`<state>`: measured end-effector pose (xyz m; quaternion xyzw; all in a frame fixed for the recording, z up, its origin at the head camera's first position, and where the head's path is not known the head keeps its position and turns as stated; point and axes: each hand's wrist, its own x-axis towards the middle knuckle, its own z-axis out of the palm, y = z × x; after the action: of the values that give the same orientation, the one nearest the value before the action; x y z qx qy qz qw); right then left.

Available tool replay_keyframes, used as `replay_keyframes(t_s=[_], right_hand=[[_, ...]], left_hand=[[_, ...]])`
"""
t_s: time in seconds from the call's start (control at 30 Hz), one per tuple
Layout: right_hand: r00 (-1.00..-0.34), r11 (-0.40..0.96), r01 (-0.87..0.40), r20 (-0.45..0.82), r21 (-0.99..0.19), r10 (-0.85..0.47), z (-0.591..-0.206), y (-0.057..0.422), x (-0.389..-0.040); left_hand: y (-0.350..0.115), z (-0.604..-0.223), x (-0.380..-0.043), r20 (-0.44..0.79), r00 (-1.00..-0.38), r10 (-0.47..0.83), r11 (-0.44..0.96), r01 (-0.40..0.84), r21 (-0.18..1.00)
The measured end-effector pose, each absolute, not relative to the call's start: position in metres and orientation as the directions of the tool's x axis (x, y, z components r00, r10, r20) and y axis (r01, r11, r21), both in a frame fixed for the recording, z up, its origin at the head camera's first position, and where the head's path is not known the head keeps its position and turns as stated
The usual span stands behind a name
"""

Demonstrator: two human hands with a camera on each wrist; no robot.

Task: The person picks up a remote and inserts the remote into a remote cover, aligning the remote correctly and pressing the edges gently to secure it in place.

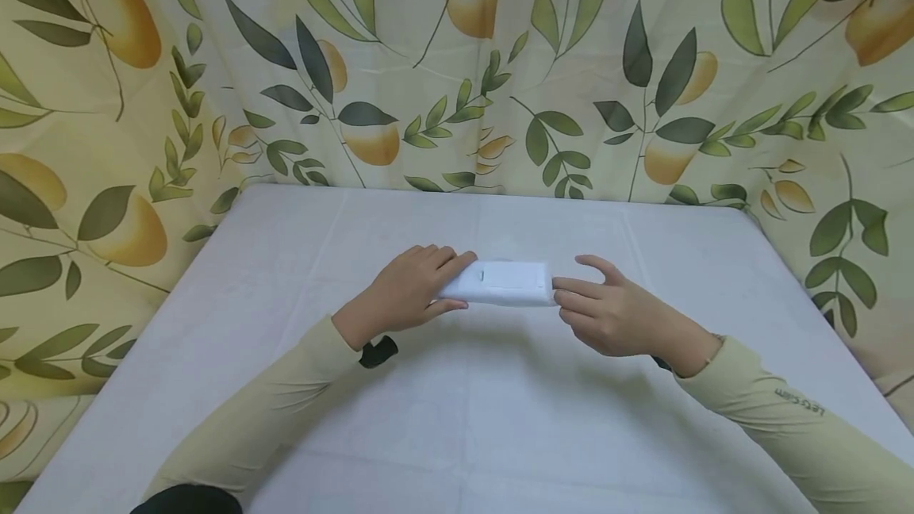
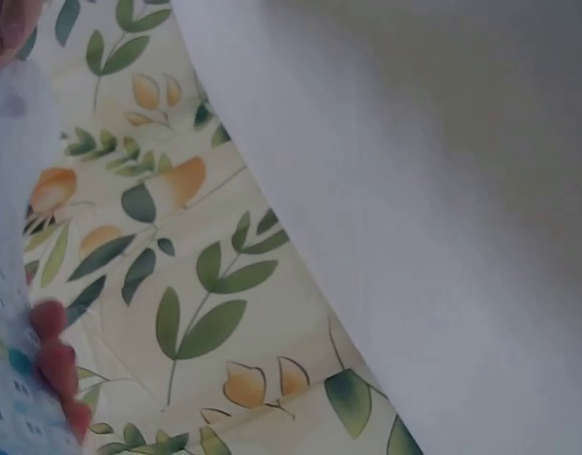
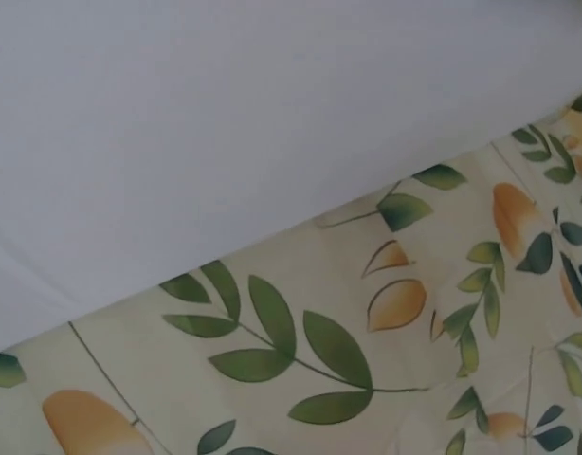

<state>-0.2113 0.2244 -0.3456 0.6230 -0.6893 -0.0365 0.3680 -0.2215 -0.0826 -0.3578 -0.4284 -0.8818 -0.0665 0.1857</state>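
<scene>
A white remote control point(image 1: 507, 282) is held above the table, its back with a rectangular battery cover facing up in the head view. My left hand point(image 1: 410, 284) grips the remote's left end, thumb along the near edge and fingers over the far edge. Fingertips of my right hand point(image 1: 614, 312) touch the right end, while one digit is raised and bent away from it. In the left wrist view, the button side of the remote point(image 2: 11, 351) shows at the left edge, with fingertips point(image 2: 56, 365) along its side. The right wrist view shows neither the remote nor the hand.
A white cloth covers the table point(image 1: 457, 419). Behind and beside it hangs a curtain point(image 1: 457, 101) printed with leaves and orange fruit. Dark wrist straps point(image 1: 378, 351) sit at the sleeve ends. A dark rounded object point(image 1: 189, 500) shows at the bottom left.
</scene>
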Motion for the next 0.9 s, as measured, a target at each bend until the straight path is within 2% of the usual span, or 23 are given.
replay_keyframes(t_s=[0.2, 0.3, 0.5, 0.6, 0.73, 0.9], right_hand=[[0.022, 0.266, -0.776, 0.447, 0.572, -0.894, -0.346, 0.226, -0.215], [0.007, 0.286, -0.75, 0.439, 0.596, -0.899, -0.345, 0.225, -0.215], [0.031, 0.261, -0.693, 0.389, 0.673, -0.921, -0.341, 0.225, -0.215], [0.019, 0.232, -0.699, 0.342, 0.677, -0.94, -0.341, 0.225, -0.214], [-0.007, 0.19, -0.753, 0.28, 0.631, -0.96, -0.345, 0.224, -0.211], [-0.003, 0.161, -0.835, 0.289, 0.527, -0.957, -0.35, 0.219, -0.208]], left_hand=[[-0.088, -0.358, -0.221, 0.37, -0.485, 0.792, 0.531, 0.847, -0.027], [-0.089, -0.357, -0.221, 0.361, -0.48, 0.799, 0.522, 0.853, -0.021], [-0.086, -0.357, -0.222, 0.343, -0.551, 0.76, 0.588, 0.809, -0.002], [-0.082, -0.358, -0.223, 0.328, -0.591, 0.738, 0.626, 0.78, -0.002], [-0.079, -0.362, -0.223, 0.32, -0.616, 0.72, 0.656, 0.754, -0.026], [-0.075, -0.366, -0.224, 0.331, -0.634, 0.699, 0.689, 0.721, -0.075]])
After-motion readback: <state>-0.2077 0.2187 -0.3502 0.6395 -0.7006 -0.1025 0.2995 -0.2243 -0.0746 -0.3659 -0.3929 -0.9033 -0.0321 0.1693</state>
